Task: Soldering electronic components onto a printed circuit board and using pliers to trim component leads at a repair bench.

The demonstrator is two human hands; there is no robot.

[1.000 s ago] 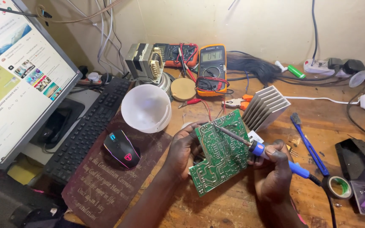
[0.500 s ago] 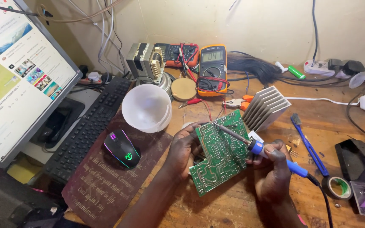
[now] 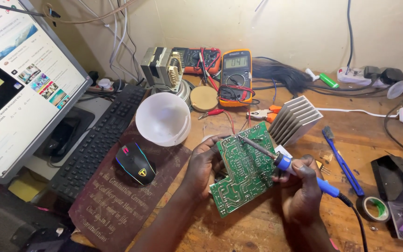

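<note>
- Scanning from the left, we see the monitor [image 3: 19,84] and the black keyboard [image 3: 96,140] near the edge of the bench [image 3: 257,228]; neither is touched, and any risk there would come only from a stray elbow, we judge.
- The black mouse [image 3: 135,163] lies on a dark red plaque [image 3: 117,196], just beside the left forearm; a shift of that arm could knock it.
- The white bowl-shaped plastic shade [image 3: 163,117] sits just above the left hand [image 3: 204,163]; we think a hot tip swung that way could mark it.
- Our left hand has its grip clenched on the left edge of the green circuit board [image 3: 243,175], holding it tilted above the bench, solder side up. With only one edge held, the board could pivot under pressure.
- Our right hand [image 3: 304,184] has its grip clenched around the blue-handled soldering iron [image 3: 283,162], its tip resting on the upper part of the board. A slip could bridge neighbouring tracks, and lingering could lift a pad, we judge.
- The left fingers lie near the tip, so a burn is possible.
- The iron's cord trails right toward the tape roll [image 3: 373,208]; a snag there could jerk the tip.
- The finned heat sink [image 3: 295,120] stands just behind the board, crowding the iron's path.
</note>
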